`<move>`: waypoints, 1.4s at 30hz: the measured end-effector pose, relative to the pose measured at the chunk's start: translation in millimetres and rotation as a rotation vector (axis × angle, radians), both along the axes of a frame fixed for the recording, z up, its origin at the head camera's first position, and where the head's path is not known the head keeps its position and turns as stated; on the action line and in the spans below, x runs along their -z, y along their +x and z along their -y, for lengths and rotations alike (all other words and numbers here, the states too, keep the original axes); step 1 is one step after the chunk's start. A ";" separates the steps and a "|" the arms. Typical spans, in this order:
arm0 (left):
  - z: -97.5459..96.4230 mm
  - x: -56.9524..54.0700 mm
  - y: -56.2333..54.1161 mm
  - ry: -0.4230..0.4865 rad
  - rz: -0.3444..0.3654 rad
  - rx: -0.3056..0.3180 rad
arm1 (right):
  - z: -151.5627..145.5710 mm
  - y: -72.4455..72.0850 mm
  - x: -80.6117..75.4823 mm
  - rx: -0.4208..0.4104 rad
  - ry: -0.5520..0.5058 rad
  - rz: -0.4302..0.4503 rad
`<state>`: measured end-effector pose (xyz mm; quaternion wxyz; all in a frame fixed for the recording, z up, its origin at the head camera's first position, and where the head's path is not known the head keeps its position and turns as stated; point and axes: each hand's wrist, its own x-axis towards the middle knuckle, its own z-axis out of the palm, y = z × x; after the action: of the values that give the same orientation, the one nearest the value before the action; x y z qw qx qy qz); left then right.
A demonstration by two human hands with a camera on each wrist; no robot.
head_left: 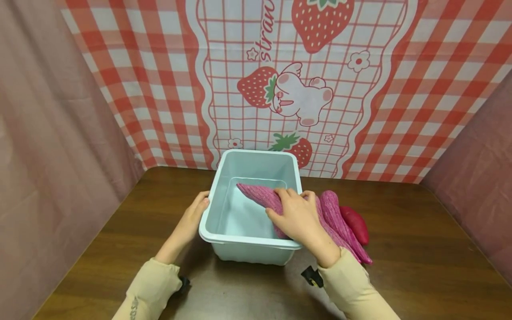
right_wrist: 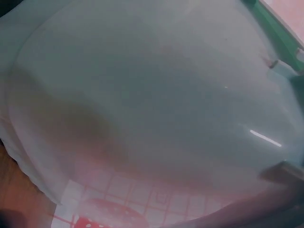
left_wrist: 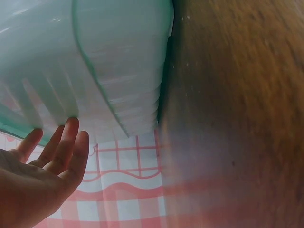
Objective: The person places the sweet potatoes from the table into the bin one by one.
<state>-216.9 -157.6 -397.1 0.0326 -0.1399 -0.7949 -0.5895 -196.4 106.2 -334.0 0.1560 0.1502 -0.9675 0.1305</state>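
1. Head view: a pale blue bin stands on the wooden bench. The right hand reaches over the bin's right side, thumb and fingers curled around a striped purple vegetable. This vegetable lies beneath the hand, inside the bin's outline, its tapered tip pointing to the far left. The left hand is at the bin's left side, its fingers against the rim, apart from the vegetable. Right of the bin, more striped vegetables lie side by side, with a smooth red sweet potato just beyond them. A checked strawberry cloth hangs at the far side.

2. Left wrist view: the left hand's fingers are extended and slightly spread, beside the bin's outer wall.

3. Right wrist view: blurred pale plastic fills most of it; the right hand's grip cannot be told here.
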 end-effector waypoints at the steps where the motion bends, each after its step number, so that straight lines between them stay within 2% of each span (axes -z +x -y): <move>1: 0.0 0.0 0.0 -0.001 0.000 0.000 | 0.1 -0.2 0.1 0.000 0.008 0.005; 15: 0.0 0.7 0.5 -0.013 0.002 -0.009 | 0.7 -0.5 -0.8 -0.021 0.105 0.050; 33: -1.9 0.2 1.5 -0.020 -0.006 -0.020 | 0.8 -0.5 0.3 -0.022 0.157 0.109; 42: -1.5 1.5 2.3 0.006 -0.006 0.002 | 0.3 0.5 0.8 -0.027 0.163 0.108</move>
<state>-214.6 -156.1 -398.6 0.0349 -0.1424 -0.7928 -0.5916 -196.0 105.9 -334.8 0.0889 0.1683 -0.9798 0.0614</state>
